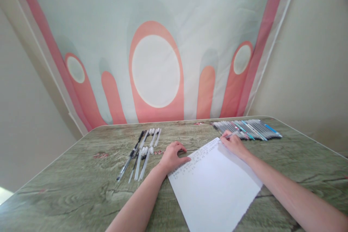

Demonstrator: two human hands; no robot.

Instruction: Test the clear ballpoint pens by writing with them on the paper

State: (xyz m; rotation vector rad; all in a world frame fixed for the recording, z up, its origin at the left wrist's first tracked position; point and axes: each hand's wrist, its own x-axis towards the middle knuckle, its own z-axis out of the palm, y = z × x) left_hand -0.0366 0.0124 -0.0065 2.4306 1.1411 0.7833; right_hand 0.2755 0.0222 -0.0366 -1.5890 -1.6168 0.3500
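A white sheet of paper (217,185) lies on the table, tilted, with lines of small writing along its far edge. My right hand (233,144) rests at the sheet's far corner, fingers closed round a pen (231,136) whose tip meets the paper. My left hand (173,156) sits at the sheet's left edge with its fingers curled and the thumb pressing on the paper. Just left of that hand lies a loose group of several black and white pens (143,152).
A row of several grey and teal pens (248,129) lies side by side at the far right of the green wood-grain table (81,185). Behind the table hangs a pale cloth with pink arches (154,72). Plain walls stand on both sides.
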